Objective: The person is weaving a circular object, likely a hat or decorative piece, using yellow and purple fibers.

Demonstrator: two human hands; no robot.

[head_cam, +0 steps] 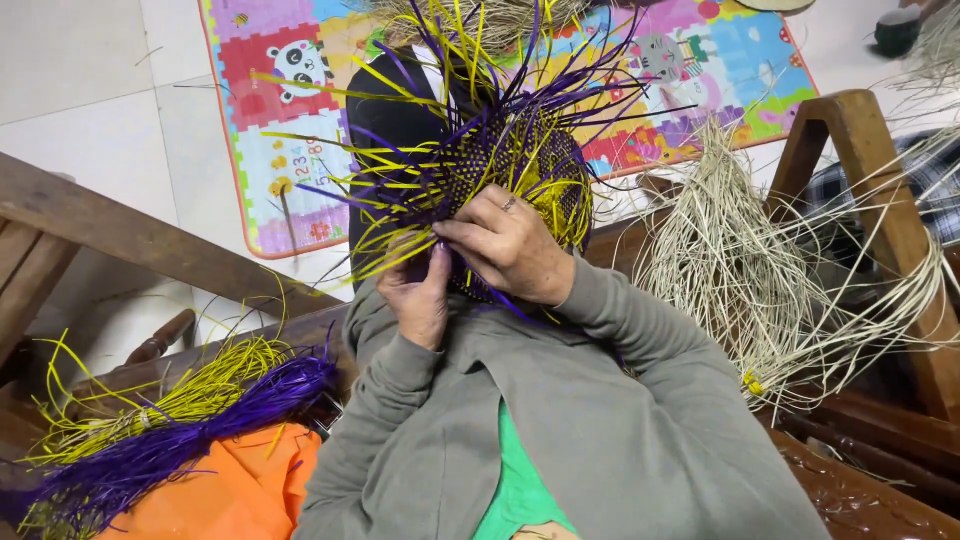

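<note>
weaving | left hand [420,295] pinching purple strand, right hand [508,243] pressing woven piece [510,165] | likely keeping strands taut, tucked tightly

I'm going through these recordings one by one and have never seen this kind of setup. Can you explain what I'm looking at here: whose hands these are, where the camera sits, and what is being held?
There is no machine here. A camera worn on a person's head looks down at their own two bare hands, so this single picture shows the work from above.

The left hand and the right hand, which wears a ring, both grip a half-woven piece of purple and yellow strips, its loose ends fanning out in all directions. The grey sleeves belong to the same person.

At lower left lies a bundle of loose purple and yellow strips on an orange cloth. To the right, a heap of pale straw-coloured fibres hangs beside a brown wooden frame. Beyond the hands, a colourful children's play mat lies on the white tiled floor.
</note>
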